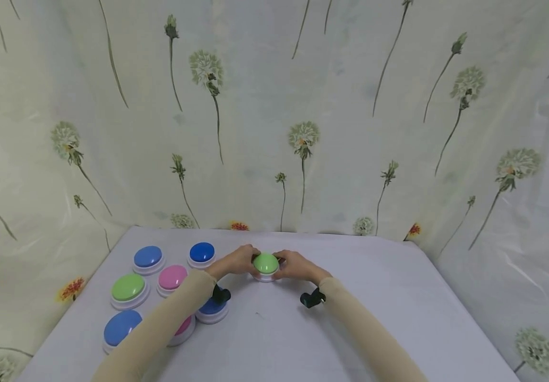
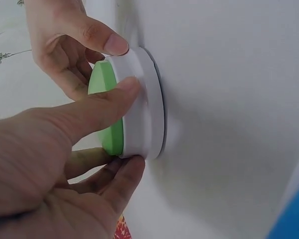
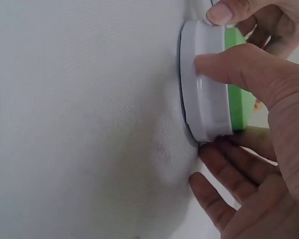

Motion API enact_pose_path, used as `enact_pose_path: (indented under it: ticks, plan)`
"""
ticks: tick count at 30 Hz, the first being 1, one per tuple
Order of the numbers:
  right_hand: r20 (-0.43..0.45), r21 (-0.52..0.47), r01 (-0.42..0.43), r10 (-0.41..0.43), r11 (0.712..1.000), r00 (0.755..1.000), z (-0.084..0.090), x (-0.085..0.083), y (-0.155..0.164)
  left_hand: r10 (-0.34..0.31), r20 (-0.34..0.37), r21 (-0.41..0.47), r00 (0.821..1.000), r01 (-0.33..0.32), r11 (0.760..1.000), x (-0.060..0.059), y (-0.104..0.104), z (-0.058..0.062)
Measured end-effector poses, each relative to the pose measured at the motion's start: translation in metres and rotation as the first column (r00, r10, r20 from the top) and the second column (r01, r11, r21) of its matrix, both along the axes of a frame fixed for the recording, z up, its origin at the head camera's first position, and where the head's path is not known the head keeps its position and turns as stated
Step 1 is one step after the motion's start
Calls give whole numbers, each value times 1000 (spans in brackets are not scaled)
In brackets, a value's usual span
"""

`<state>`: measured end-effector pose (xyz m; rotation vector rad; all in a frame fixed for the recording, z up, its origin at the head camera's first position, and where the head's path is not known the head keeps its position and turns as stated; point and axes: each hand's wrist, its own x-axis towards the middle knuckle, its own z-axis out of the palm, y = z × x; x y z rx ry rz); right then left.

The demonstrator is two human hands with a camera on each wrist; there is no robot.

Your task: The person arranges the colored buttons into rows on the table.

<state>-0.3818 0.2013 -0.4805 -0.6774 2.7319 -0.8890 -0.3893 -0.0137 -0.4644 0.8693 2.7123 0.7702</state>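
A push button with a green dome and white base (image 1: 266,263) stands upright at the middle of the far half of the table. My left hand (image 1: 241,260) grips its left side, thumb on the white base and fingers curled round behind, as the left wrist view shows. From the right side my right hand (image 1: 297,266) grips the same base, its thumb (image 3: 224,67) pressed on the white wall. In both wrist views the base sits right at the white tabletop (image 2: 229,99), with a thin dark line along its underside.
Several more push buttons stand on the table's left: a blue one (image 1: 202,252) at the back, a pink one (image 1: 172,277), a green one (image 1: 128,288). My left sleeve (image 1: 160,323) partly covers the nearer ones. A flower-print curtain (image 1: 255,106) hangs behind the far edge.
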Motion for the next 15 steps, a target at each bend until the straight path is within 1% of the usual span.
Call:
enact_pose_path:
  ticks: [7, 12, 15]
  plan:
    - [5, -10, -17, 17, 1000, 1000, -3, 0, 0, 16, 40, -24, 999, -15, 1000, 4, 0, 3]
    - [-2, -20, -7, 7, 1000, 1000, -3, 4, 1, 46, 97, 0, 994, -46, 999, 7, -6, 6]
    - [-21, -29, 7, -8, 1000, 1000, -1, 7, 2, 45, 103, 24, 994, -48, 999, 9, -11, 9]
